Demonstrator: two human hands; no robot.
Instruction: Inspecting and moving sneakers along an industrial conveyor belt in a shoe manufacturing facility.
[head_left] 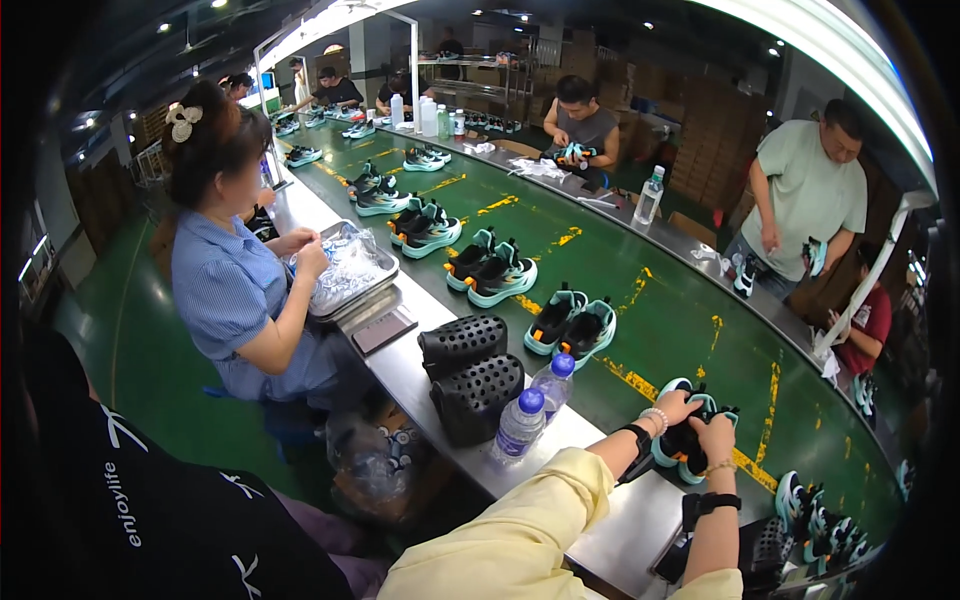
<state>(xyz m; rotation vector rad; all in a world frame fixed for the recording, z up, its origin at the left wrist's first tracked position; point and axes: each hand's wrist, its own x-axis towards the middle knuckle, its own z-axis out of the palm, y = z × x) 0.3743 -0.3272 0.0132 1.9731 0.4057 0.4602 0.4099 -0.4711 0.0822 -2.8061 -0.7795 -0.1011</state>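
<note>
At the green conveyor belt [640, 330], both my hands are on a pair of black and mint sneakers [692, 470]. My left hand [677, 409], with a beaded bracelet and black wrist strap, closes on the upper of one sneaker. Over the opening of the other sneaker, my right hand [714, 440] is closed at its collar; its fingertips are partly hidden. Farther along the belt stand more such pairs, the nearest being a sneaker pair [573, 322] to the left. Another group of sneakers [815, 515] sits to the right of my hands.
Two purple-capped bottles [520, 428] and black perforated clogs [478, 395] stand on the metal ledge [440, 310] to my left. Beyond them, a seated person [240, 290] handles small items over a tray [385, 268]. Across the belt, people [810, 190] hold sneakers beside a clear bottle [648, 197].
</note>
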